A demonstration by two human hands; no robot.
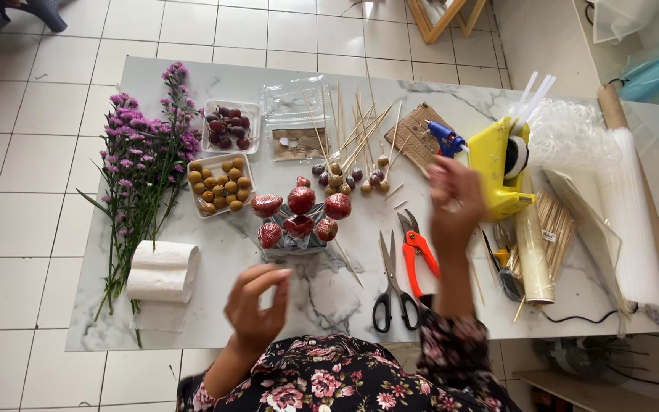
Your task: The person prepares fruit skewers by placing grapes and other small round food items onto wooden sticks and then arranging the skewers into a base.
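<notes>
The left hand (255, 309) hovers low in the frame, left of centre, over the near edge of the marble tabletop (329, 294). Its fingers are bent toward the thumb with a gap between, and it holds nothing that shows. The right hand (455, 204) is raised right of centre, blurred, fingers loosely curled; whether it grips anything cannot be told. Just below it lie the red pruners (418, 255), and beside them, to the left, the black scissors (392, 288). Above the right hand sits a blue glue gun (447, 139) on a piece of cardboard (416, 133), next to a yellow tape dispenser (497, 164). At centre, foil-wrapped red sweets (299, 214) stand clustered, with skewers (356, 133) fanned out above them. At left lie purple flowers (146, 164), a paper roll (163, 271) and two trays (223, 183) of round sweets.
</notes>
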